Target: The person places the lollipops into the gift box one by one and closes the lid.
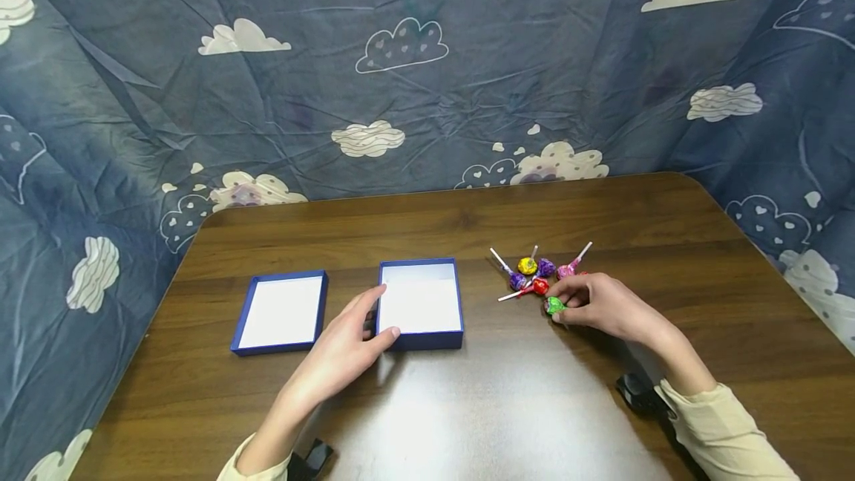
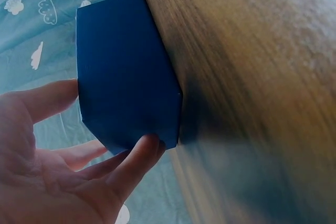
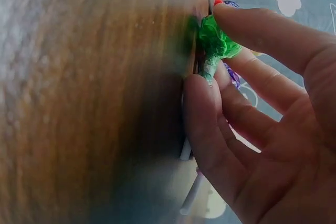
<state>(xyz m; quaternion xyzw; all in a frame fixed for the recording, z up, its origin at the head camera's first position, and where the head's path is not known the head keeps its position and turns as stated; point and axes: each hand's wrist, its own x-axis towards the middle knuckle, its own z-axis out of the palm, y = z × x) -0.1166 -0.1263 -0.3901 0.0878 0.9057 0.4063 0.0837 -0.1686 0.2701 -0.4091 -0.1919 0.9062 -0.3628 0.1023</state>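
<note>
My left hand point(image 1: 341, 351) is at the left side of an open blue box point(image 1: 427, 340) with a white inside. In the left wrist view its fairly straight fingers touch the box's outer walls point(image 2: 121, 72) around one corner. My right hand point(image 1: 611, 306) pinches a lollipop in a green wrapper point(image 1: 554, 306) between thumb and fingers, low over the table. The right wrist view shows the green wrapper point(image 3: 215, 40) twisted where the stick begins; most of the stick is hidden. Just beyond lie a red lollipop point(image 1: 539, 286), a yellow one point(image 1: 527, 266), a pink one point(image 1: 568, 270) and purple ones point(image 1: 546, 267).
A shallow blue lid point(image 1: 280, 312), white inside, lies left of the box. Everything stands on a brown wooden table point(image 1: 454, 225). Behind it hangs a blue curtain point(image 1: 300, 102) with white clouds. Lollipop sticks point outward from the group in several directions.
</note>
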